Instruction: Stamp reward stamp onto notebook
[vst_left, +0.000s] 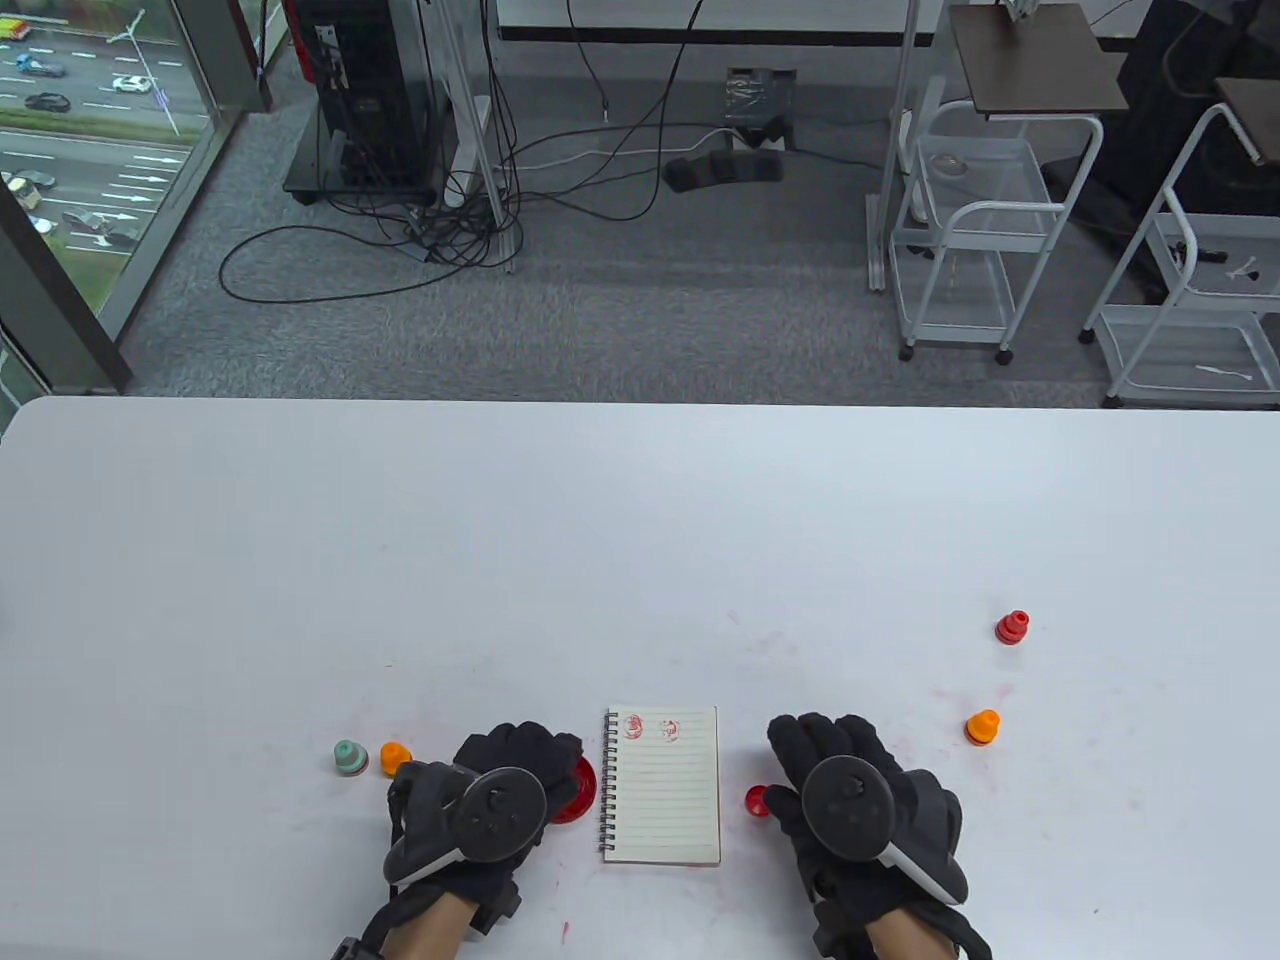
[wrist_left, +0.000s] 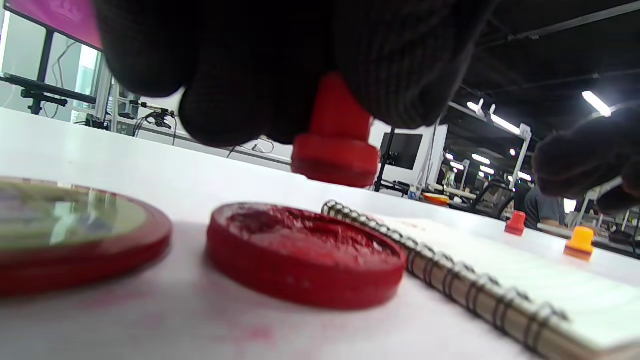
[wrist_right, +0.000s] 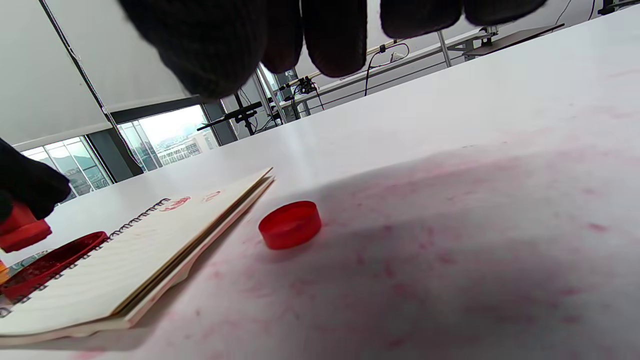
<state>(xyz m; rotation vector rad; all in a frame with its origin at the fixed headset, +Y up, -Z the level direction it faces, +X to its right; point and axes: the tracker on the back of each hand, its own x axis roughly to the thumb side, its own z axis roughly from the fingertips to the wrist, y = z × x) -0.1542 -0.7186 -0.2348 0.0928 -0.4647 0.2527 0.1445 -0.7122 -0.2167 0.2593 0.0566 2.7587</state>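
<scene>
While right hand (vst_left: 850, 790) rests loose, left hand (vst_left: 500, 790) pinches round red stamp (wrist_left: 335, 145) (ridged plastic).

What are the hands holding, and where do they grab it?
The left hand holds the red stamp by its handle top, above the ink pad. The right hand holds nothing.

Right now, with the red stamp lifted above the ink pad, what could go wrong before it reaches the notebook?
1. The left hand holds the red stamp only by its top, so it may tilt and print unevenly.
2. The right hand hovers beside the notebook without pressing it; the page could slide under the stamp.
3. Two red prints already sit on the top line; a careless landing may overlap them.
</scene>
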